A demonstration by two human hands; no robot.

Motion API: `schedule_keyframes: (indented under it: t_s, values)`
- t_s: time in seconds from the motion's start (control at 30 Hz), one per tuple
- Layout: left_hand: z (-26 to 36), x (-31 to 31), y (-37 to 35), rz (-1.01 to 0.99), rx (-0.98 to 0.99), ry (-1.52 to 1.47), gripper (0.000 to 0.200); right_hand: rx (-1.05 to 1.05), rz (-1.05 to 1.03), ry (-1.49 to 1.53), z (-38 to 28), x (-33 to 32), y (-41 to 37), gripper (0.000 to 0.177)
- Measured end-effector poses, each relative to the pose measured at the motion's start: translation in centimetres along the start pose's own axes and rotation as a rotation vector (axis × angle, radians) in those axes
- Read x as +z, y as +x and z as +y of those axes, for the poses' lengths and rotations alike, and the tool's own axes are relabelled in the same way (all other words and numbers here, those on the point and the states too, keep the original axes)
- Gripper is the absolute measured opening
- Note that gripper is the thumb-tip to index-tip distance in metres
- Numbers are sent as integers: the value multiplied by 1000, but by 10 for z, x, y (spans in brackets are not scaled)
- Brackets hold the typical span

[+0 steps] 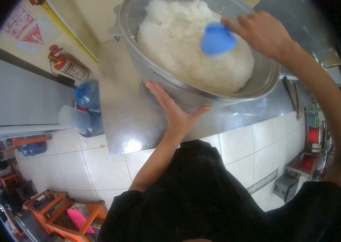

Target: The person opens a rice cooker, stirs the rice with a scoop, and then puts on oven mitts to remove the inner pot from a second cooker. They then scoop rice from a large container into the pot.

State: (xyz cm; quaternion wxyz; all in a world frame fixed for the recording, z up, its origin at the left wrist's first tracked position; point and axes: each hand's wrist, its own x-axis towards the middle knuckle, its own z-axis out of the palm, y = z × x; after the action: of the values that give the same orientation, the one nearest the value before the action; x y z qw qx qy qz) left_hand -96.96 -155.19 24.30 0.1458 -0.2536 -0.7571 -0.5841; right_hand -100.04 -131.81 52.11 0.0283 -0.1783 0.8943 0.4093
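A large metal pot (166, 74), tilted in this view, is heaped with cooked white rice (182, 44). My left hand (177, 115) is spread open, with thumb and fingers apart, against the near outer wall of the pot below its rim. Over the right part of the rice, my right hand (259, 34) grips a blue plastic cup (219, 39) by its edge. The cup is smeared by motion and overlaps the rice in this view.
The pot stands on a steel table (122, 117). Left of the table are a fire extinguisher (71, 67), big blue water bottles (89, 96) and a clear plastic container (73, 117). An orange rack (53, 218) stands on the tiled floor at lower left, a grey box (285, 187) at lower right.
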Motion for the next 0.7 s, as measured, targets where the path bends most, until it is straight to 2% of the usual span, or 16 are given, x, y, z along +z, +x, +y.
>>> schedule_keyframes:
  t_s: [0.07,0.13,0.2,0.27,0.33,0.43,0.53,0.7]
  values:
    - [2,0,-1,18,18,-51,160,122,185,12,16,-7,28,51]
    - [3,0,4,43,50,-99,156,200,61,-7,11,9,82,47]
    - [3,-1,4,23,-28,-76,164,14,234,171,-12,19,122,42]
    - [7,0,10,46,-37,-125,163,7,192,227,-25,19,132,40]
    - [5,-1,5,60,-62,-169,163,-24,131,347,-33,20,118,37]
    - [2,-1,6,46,47,-13,163,-99,63,322,-43,3,88,41]
    - [10,-7,2,22,-8,-36,164,-122,136,306,-51,10,61,46]
    - [16,-12,4,17,-42,-84,160,-87,75,322,-52,18,12,51]
